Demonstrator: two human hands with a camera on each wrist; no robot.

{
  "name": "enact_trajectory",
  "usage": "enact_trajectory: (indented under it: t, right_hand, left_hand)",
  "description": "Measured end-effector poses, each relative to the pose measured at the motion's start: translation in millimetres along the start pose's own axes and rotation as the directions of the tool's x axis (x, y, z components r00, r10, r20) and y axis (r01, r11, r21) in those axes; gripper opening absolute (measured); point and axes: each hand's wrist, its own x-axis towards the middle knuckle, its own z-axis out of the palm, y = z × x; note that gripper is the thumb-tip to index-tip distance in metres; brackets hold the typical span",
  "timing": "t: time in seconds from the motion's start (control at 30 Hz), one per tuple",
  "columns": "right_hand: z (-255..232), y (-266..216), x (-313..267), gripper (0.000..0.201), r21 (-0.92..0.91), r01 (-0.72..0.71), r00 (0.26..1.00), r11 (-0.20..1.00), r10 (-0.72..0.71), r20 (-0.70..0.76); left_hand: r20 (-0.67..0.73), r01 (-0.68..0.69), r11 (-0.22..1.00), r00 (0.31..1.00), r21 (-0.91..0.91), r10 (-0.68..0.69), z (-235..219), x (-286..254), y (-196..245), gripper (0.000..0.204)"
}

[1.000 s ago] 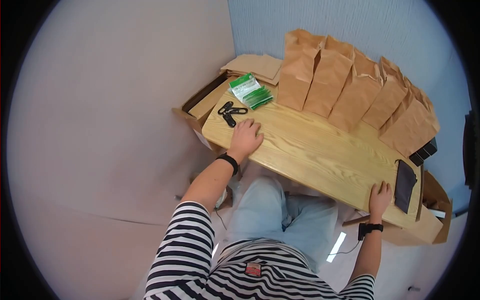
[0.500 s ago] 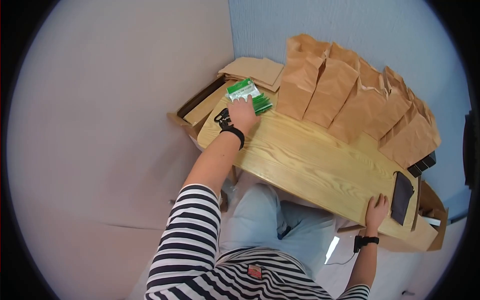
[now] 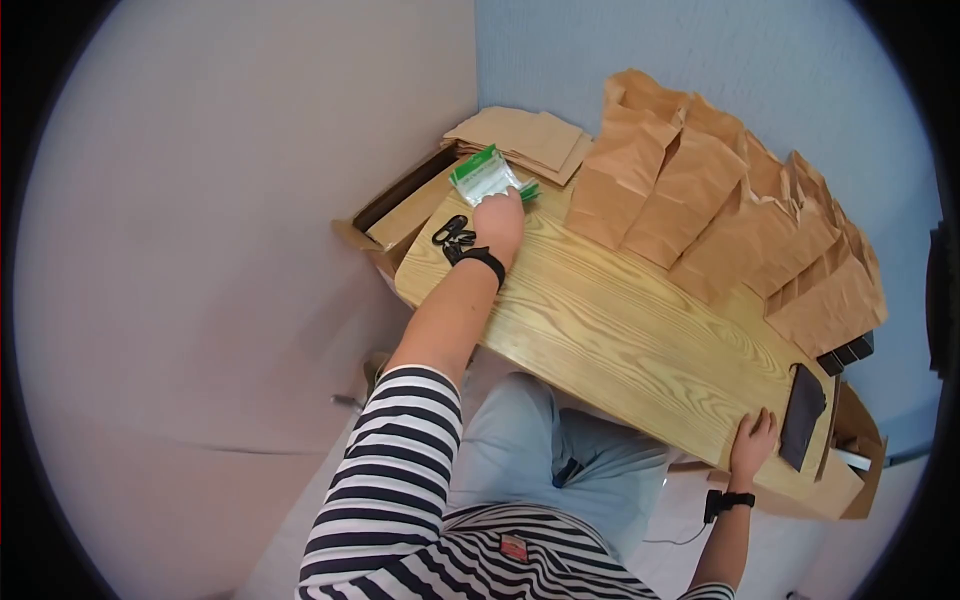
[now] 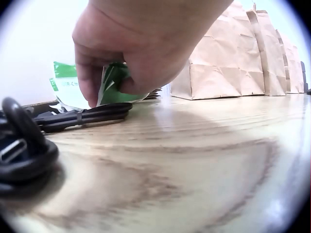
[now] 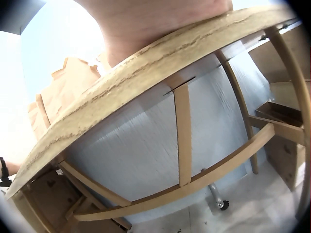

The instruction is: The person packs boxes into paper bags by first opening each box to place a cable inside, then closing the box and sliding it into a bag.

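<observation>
My left hand (image 3: 500, 222) is at the far left part of the wooden table (image 3: 620, 330), over several green-and-white plastic packets (image 3: 484, 178). In the left wrist view its thumb and fingers pinch the green edge of a packet (image 4: 112, 86), low over the tabletop. Coiled black cables (image 3: 452, 232) lie just beside that wrist; a metal plug shows on the nearest cable (image 4: 29, 155). My right hand (image 3: 752, 445) rests at the table's near edge with relaxed fingers, left of a dark flat pouch (image 3: 800, 420). Its fingers are hidden in the right wrist view.
Brown paper bags (image 3: 640, 170) stand upright in a row along the back. Folded brown paper (image 3: 530, 135) is stacked at the back left. Small black boxes (image 3: 846, 354) sit behind the pouch. Cardboard boxes flank the table, one at the left (image 3: 365, 235) and one at the right.
My left hand has moved from the table's near left edge, past the cables, to the green packets and now pinches one. My right hand stays at the table edge.
</observation>
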Motion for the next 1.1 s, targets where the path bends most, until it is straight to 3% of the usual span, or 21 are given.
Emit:
enact_trajectory:
  t: [0.13,0.27,0.3,0.33,0.4,0.43,0.63,0.77,0.8,0.87,0.9,0.97,1.1]
  right_hand:
    - [1,0,-1,0.05,0.008,0.009,1.0,1.0,-0.009,-0.024]
    - [0,2,0,0.051,-0.043,-0.022,1.0,0.999,0.021,-0.014]
    - [0,-1,-1,0.05,-0.032,-0.01,1.0,0.999,0.009,-0.016]
    - [0,-2,0,0.05,-0.02,-0.002,1.0,1.0,0.002,-0.025]
    - [2,-1,-1,0.049,0.022,0.004,0.998,1.0,-0.003,-0.058]
    - [-1,-2,-3,0.049,0.017,-0.036,0.997,0.999,0.037,-0.068]
    - [-11,-11,-4,0.05,0.064,-0.062,0.994,0.996,0.068,-0.085]
    - [-14,-8,-3,0.051,0.071,-0.049,0.993,0.996,0.056,-0.102]
    - [-15,-9,-3,0.051,0.078,-0.041,0.994,0.996,0.049,-0.101]
    - [-14,-9,-5,0.051,0.089,-0.059,0.994,0.994,0.067,-0.09]
    - [-13,-8,-4,0.051,0.087,-0.055,0.994,0.995,0.062,-0.09]
    - [-12,-6,-5,0.053,0.085,-0.039,0.994,0.996,0.047,-0.096]
    - [-5,1,-4,0.055,0.092,-0.038,0.992,0.995,0.049,-0.117]
  left_hand:
    - [0.128,0.101,0.994,0.987,-0.036,-0.095,1,11,-12,0.035]
    - [0.096,0.129,0.992,0.987,0.004,-0.129,13,9,-25,0.043]
    - [0.056,0.111,0.994,0.992,0.001,-0.11,21,7,-27,0.044]
    - [-0.04,0.109,0.988,0.994,0.114,-0.105,18,2,-23,0.039]
    - [0.008,0.11,0.986,0.994,0.125,-0.112,-4,-5,-14,0.052]
    - [0.037,0.082,0.992,0.996,0.095,-0.086,-12,-6,-10,0.066]
    - [-0.084,-0.197,0.976,0.978,-0.09,0.19,-31,-31,32,0.067]
    - [0.129,-0.137,0.944,0.975,-0.3,0.183,-33,-80,56,0.063]
    - [0.128,-0.156,0.942,0.971,-0.297,0.202,-40,-89,58,0.063]
    - [0.3,-0.077,0.929,0.934,-0.363,0.194,-51,-105,58,0.065]
    - [0.302,-0.098,0.928,0.929,-0.358,0.215,-44,-117,51,0.065]
    - [0.144,-0.227,0.929,0.95,-0.292,0.277,-23,-135,30,0.067]
    - [0.104,-0.203,0.936,0.965,-0.289,0.242,-24,-142,42,0.066]
